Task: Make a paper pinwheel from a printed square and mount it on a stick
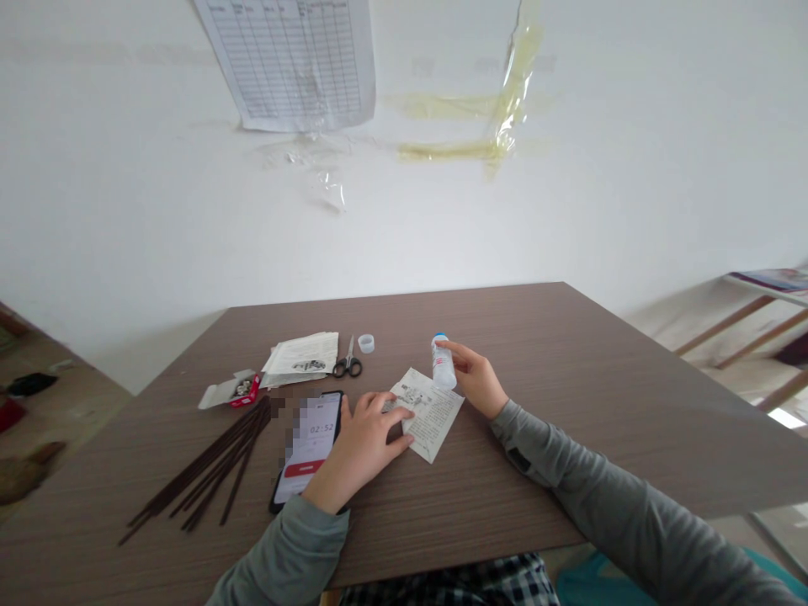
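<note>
The small bottle [444, 368], w/ blue top, is at the far right part of the printed sheet [434, 421]; if its base touches, I can't tell. The right hand [478, 381] has the fingers clamped on it. The left hand [366, 433] has the fingers apart, some tips on the sheet. So far, I judge, the sheet is already unfolded; the dark sticks [224, 461] lie loose, untouched; how much is left, not clear. Nearby on the table [536, 328]: phone [310, 446], scissors [348, 367], small plastic cup [366, 343], other papers [300, 357], & open red box [246, 397].
</note>
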A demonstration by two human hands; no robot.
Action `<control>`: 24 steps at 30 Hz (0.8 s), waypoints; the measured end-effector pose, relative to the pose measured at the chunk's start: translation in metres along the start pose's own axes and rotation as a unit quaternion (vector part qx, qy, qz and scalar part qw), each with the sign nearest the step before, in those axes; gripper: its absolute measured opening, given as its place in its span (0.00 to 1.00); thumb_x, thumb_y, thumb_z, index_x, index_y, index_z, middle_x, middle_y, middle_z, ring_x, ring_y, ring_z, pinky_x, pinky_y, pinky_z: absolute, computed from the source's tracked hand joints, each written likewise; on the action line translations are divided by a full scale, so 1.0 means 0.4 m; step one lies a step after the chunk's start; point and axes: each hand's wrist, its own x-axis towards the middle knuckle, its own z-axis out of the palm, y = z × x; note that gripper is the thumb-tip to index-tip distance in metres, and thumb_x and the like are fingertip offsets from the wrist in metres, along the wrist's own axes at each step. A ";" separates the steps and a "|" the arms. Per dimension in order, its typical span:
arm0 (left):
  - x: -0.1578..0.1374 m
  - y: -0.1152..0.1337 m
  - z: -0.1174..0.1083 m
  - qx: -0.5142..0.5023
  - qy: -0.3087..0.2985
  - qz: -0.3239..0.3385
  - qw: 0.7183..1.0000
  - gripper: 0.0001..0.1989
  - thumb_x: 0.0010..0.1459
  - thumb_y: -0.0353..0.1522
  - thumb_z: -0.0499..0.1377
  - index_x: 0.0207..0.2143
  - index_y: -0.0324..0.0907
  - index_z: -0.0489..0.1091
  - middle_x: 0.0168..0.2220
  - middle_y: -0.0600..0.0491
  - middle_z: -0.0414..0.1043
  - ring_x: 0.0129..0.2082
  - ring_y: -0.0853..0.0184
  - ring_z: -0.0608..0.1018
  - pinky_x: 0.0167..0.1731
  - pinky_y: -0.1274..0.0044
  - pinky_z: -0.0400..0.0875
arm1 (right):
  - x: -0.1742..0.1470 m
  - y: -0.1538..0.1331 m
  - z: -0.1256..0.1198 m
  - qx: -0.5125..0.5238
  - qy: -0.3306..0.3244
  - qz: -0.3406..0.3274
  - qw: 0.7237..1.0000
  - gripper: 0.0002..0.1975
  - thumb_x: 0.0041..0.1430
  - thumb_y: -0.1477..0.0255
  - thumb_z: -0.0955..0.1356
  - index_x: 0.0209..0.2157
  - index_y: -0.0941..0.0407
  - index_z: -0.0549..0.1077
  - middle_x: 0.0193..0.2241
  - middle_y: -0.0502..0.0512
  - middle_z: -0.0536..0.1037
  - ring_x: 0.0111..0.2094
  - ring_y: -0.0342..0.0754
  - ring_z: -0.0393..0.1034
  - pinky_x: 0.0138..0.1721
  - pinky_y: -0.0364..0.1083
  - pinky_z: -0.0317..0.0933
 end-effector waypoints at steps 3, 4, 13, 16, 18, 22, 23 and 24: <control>-0.002 -0.003 0.003 0.002 -0.005 -0.006 1.000 0.20 0.81 0.38 0.73 0.71 0.60 0.92 0.83 0.43 0.82 0.86 0.31 0.75 0.88 0.21 0.56 | 0.014 0.015 -0.010 -0.011 0.018 0.002 1.000 0.32 0.59 0.52 0.85 0.62 0.49 0.93 0.50 0.61 0.97 0.49 0.66 0.95 0.52 0.63 0.93; -0.002 -0.006 0.005 0.001 -0.004 -0.006 1.000 0.20 0.81 0.39 0.73 0.71 0.61 0.92 0.83 0.43 0.82 0.86 0.31 0.75 0.87 0.21 0.56 | 0.018 0.022 -0.014 -0.013 0.023 0.005 1.000 0.32 0.60 0.53 0.85 0.63 0.50 0.93 0.49 0.61 0.97 0.48 0.66 0.95 0.50 0.62 0.93; -0.004 -0.008 0.004 -0.008 0.000 0.001 1.000 0.20 0.81 0.38 0.74 0.71 0.61 0.92 0.82 0.42 0.82 0.86 0.31 0.75 0.87 0.20 0.55 | 0.038 0.049 -0.049 -0.144 0.088 -0.103 0.980 0.26 0.74 0.63 0.73 0.67 0.47 0.94 0.54 0.61 0.91 0.55 0.62 0.88 0.67 0.66 0.83; -0.005 -0.007 0.001 -0.010 -0.003 0.002 1.000 0.21 0.81 0.38 0.73 0.72 0.61 0.92 0.83 0.42 0.82 0.86 0.30 0.74 0.87 0.19 0.53 | 0.035 0.043 -0.055 -0.189 0.087 -0.127 0.970 0.24 0.78 0.64 0.71 0.67 0.44 0.93 0.55 0.61 0.88 0.55 0.62 0.85 0.66 0.66 0.83; -0.004 -0.012 0.006 -0.012 0.005 0.007 1.000 0.21 0.81 0.39 0.74 0.71 0.62 0.92 0.83 0.43 0.82 0.86 0.31 0.75 0.87 0.21 0.55 | 0.033 0.039 -0.055 -0.199 0.087 -0.135 0.967 0.22 0.79 0.65 0.71 0.65 0.44 0.94 0.55 0.61 0.87 0.55 0.62 0.84 0.65 0.66 0.83; -0.003 -0.025 0.019 -0.018 0.021 0.014 1.000 0.20 0.80 0.40 0.75 0.70 0.64 0.92 0.82 0.45 0.83 0.85 0.33 0.76 0.88 0.26 0.59 | 0.033 0.037 -0.051 -0.209 0.092 -0.149 0.962 0.16 0.78 0.65 0.73 0.57 0.43 0.95 0.56 0.62 0.86 0.60 0.66 0.84 0.69 0.67 0.83; -0.002 -0.026 0.020 -0.019 0.023 0.014 0.999 0.20 0.80 0.40 0.75 0.70 0.64 0.92 0.82 0.46 0.84 0.85 0.33 0.76 0.89 0.26 0.59 | 0.032 0.037 -0.050 -0.215 0.090 -0.151 0.961 0.16 0.78 0.66 0.74 0.56 0.43 0.95 0.56 0.63 0.85 0.62 0.67 0.84 0.70 0.67 0.82; -0.002 -0.026 0.021 -0.020 0.023 0.013 0.999 0.20 0.80 0.39 0.75 0.70 0.63 0.92 0.82 0.45 0.84 0.85 0.33 0.76 0.89 0.26 0.59 | 0.032 0.037 -0.049 -0.223 0.085 -0.151 0.959 0.15 0.78 0.66 0.74 0.56 0.43 0.95 0.58 0.64 0.85 0.62 0.67 0.84 0.71 0.68 0.81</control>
